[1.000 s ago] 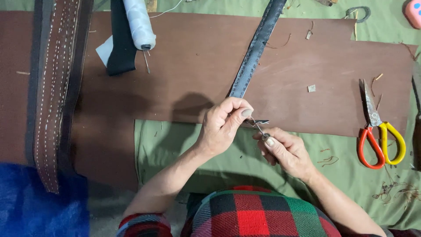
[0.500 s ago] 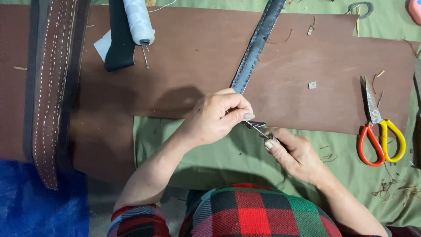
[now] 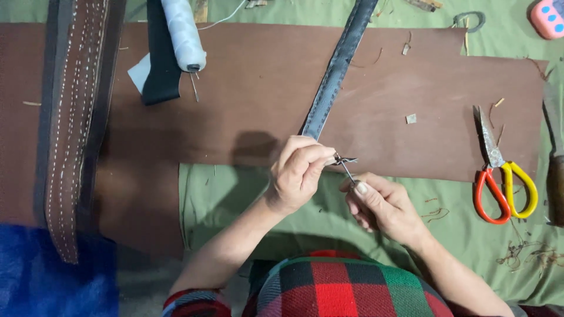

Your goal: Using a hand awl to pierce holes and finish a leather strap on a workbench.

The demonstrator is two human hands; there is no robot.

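Note:
My left hand (image 3: 301,170) pinches the near end of a long dark leather strap (image 3: 336,70) that runs away up the brown leather sheet (image 3: 258,88). My right hand (image 3: 379,205) holds a thin metal needle (image 3: 347,170) whose tip meets the strap end just beside my left fingertips. Both hands hover over the green cloth (image 3: 235,199) at the sheet's near edge. The strap's very end is mostly hidden by my left fingers.
Scissors with red and yellow handles (image 3: 498,170) lie at right. A white thread spool (image 3: 184,35) and black strip (image 3: 162,58) sit at top left. A stitched brown belt (image 3: 73,117) lies at far left, blue fabric (image 3: 47,282) below it. A tool handle (image 3: 554,188) is at the right edge.
My left hand shifted slightly left along the strap end and re-gripped it. My right hand with the needle stayed close, its tip now pointing up to the strap end.

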